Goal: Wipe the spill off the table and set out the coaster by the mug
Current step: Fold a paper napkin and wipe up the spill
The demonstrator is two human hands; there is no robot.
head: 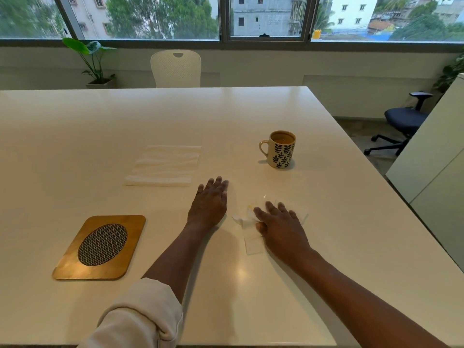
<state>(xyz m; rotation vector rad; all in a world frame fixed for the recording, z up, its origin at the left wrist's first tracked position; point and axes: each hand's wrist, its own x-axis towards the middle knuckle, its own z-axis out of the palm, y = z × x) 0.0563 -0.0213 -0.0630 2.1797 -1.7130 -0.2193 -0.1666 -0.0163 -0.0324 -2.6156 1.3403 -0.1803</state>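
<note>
My right hand presses flat on a crumpled white tissue with a yellowish stain, on the white table in front of the mug. The fingers lie straight over the tissue. My left hand rests flat on the table just left of it, fingers extended and holding nothing. A cream mug with a blue leaf pattern, filled with a brown drink, stands upright behind my right hand. The wooden coaster with a dark woven oval lies at the front left, far from the mug.
A stack of flat white tissues lies behind my left hand. A white chair stands at the table's far side. A dark office chair and a white cabinet stand to the right of the table edge.
</note>
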